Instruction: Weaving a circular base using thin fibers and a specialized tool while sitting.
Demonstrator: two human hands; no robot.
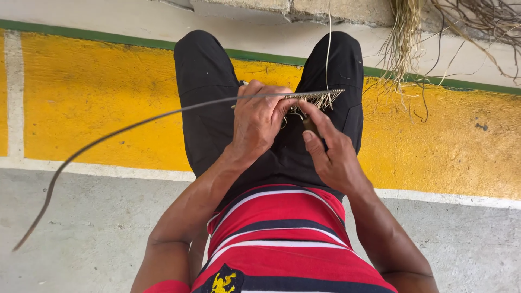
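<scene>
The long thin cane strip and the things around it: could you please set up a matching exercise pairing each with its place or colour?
Things:
1. cane strip
2. left hand
3. right hand
4. painted floor band

Descriptions:
A. yellow, edged in green and white
B. curves away to the left, down toward the grey floor
C. closed over the strip near its frayed end
D. fingers under the frayed end, over the black trousers

Pairs: 1-B, 2-C, 3-D, 4-A
</scene>
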